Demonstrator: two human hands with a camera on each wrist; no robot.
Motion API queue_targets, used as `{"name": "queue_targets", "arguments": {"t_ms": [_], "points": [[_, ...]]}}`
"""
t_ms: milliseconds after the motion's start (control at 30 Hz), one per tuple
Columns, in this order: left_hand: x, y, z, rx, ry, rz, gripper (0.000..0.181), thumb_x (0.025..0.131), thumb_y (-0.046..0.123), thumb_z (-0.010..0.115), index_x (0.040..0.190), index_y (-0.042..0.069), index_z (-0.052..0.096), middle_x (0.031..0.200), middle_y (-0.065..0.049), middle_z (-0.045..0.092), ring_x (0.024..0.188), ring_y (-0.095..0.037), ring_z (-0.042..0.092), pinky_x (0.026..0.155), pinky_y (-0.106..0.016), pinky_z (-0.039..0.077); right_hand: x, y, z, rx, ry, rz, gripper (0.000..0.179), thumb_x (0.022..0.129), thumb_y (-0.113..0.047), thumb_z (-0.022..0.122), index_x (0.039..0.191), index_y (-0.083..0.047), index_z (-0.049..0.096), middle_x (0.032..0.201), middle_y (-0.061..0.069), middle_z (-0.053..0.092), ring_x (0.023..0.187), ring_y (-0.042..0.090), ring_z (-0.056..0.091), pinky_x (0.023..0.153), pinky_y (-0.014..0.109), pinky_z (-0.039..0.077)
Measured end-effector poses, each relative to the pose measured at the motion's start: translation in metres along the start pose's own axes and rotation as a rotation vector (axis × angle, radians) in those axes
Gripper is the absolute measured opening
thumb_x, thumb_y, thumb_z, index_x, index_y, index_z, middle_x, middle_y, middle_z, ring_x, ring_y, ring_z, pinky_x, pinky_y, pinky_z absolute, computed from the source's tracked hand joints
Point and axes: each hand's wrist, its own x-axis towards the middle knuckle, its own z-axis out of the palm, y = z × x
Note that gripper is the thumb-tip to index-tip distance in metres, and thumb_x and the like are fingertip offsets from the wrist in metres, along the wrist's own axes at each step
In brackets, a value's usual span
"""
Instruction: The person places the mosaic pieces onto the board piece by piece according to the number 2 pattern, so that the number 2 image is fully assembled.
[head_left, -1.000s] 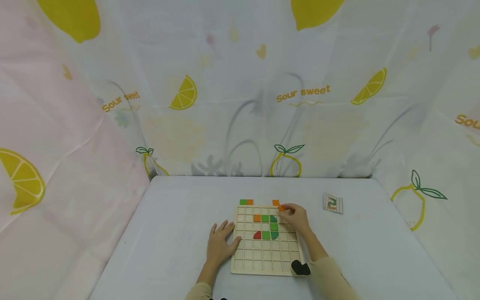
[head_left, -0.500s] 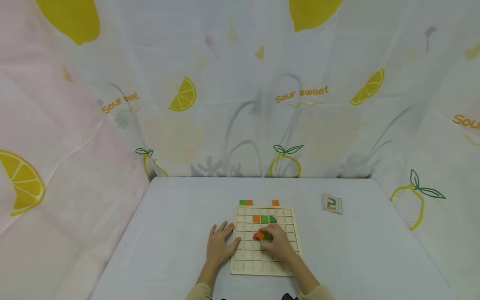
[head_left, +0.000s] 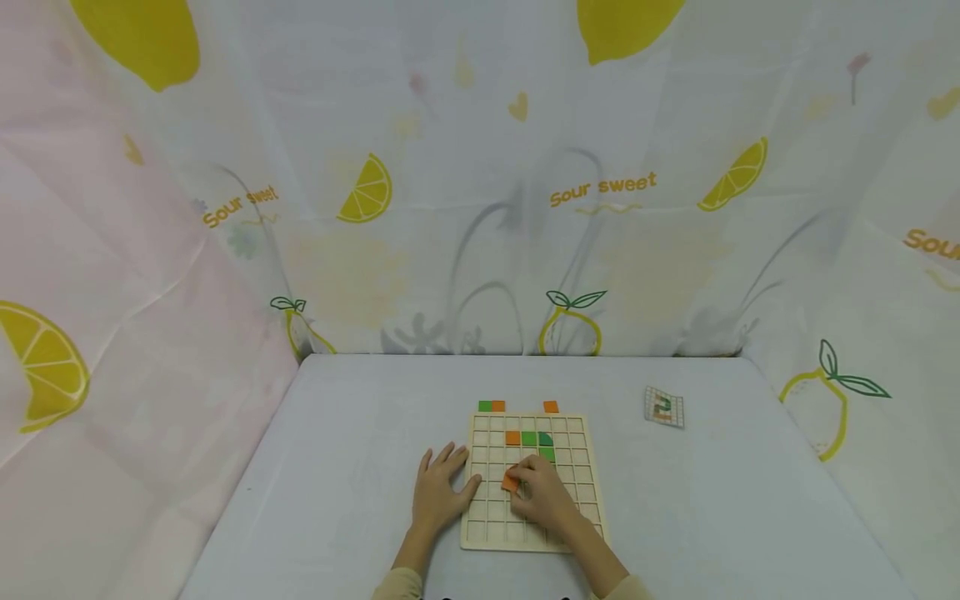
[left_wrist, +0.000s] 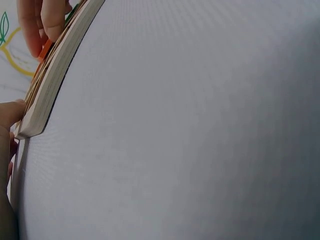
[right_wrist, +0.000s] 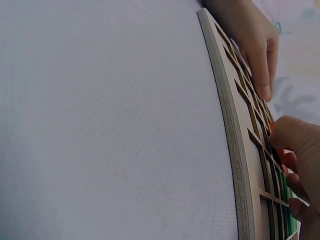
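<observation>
My right hand (head_left: 546, 497) pinches an orange square tile (head_left: 510, 482) between thumb and fingers, low over the middle of a pale wooden grid board (head_left: 487, 533). In the left wrist view, that orange tile (left_wrist: 45, 51) sits tilted at the fingertips. At the board's left edge rests my left hand (head_left: 440, 490), fingers spread and thumb on the rim. Behind the right hand, an orange tile (head_left: 513, 437), a green tile (head_left: 528, 438) and a teal rounded tile (head_left: 546, 438) form a row, with another green tile (head_left: 547, 455) below. The right hand hides the cells beneath it.
Past the board's far edge lie a green square (head_left: 485, 406) and an orange square (head_left: 498, 406) side by side, plus a lone orange square (head_left: 551, 407). A small patterned card (head_left: 664, 407) lies at the back right on the white table (head_left: 337, 467).
The right hand has carried the orange tile from the board's far right edge toward me and left, to the middle cells. A red rounded tile there is now covered. The left hand stays put.
</observation>
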Motion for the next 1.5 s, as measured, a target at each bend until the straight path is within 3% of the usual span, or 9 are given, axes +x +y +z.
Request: {"name": "queue_targets", "arguments": {"t_ms": [233, 467, 1133, 1500], "points": [[0.000, 0.000, 0.001, -0.005, 0.005, -0.001, 0.044, 0.074, 0.030, 0.072, 0.110, 0.003, 0.069, 0.111, -0.008, 0.069, 0.112, -0.030, 0.059, 0.105, -0.055, 0.032, -0.003, -0.001, 0.003, -0.020, 0.082, -0.078, 0.018, 0.075, -0.012, 0.076, 0.092, -0.006, 0.075, 0.098, 0.002, 0.070, 0.089, 0.016, 0.056, 0.076, 0.032, 0.051], [0.000, -0.001, 0.001, -0.004, 0.012, -0.005, 0.044, 0.074, 0.029, 0.072, 0.109, 0.003, 0.069, 0.110, -0.008, 0.069, 0.111, -0.030, 0.060, 0.104, -0.055, 0.033, -0.010, -0.005, 0.008, 0.007, 0.163, -0.078, 0.016, 0.076, -0.013, 0.075, 0.091, -0.008, 0.075, 0.098, 0.002, 0.072, 0.088, 0.015, 0.058, 0.074, 0.033, 0.050], [0.000, -0.001, 0.000, -0.004, 0.008, 0.002, 0.044, 0.074, 0.029, 0.072, 0.109, 0.003, 0.069, 0.110, -0.009, 0.069, 0.111, -0.030, 0.060, 0.103, -0.056, 0.033, -0.018, -0.012, 0.013, -0.003, 0.258, -0.063, 0.018, 0.067, -0.010, 0.081, 0.084, -0.008, 0.076, 0.092, 0.003, 0.073, 0.083, 0.017, 0.060, 0.070, 0.033, 0.052], [0.001, 0.000, 0.000, 0.008, 0.006, 0.005, 0.044, 0.074, 0.030, 0.072, 0.109, 0.003, 0.069, 0.110, -0.009, 0.069, 0.111, -0.030, 0.060, 0.103, -0.055, 0.034, -0.015, -0.010, 0.023, -0.050, 0.340, -0.051, 0.020, 0.064, -0.021, 0.084, 0.077, -0.010, 0.075, 0.088, 0.000, 0.073, 0.078, 0.014, 0.057, 0.068, 0.029, 0.048]]}}
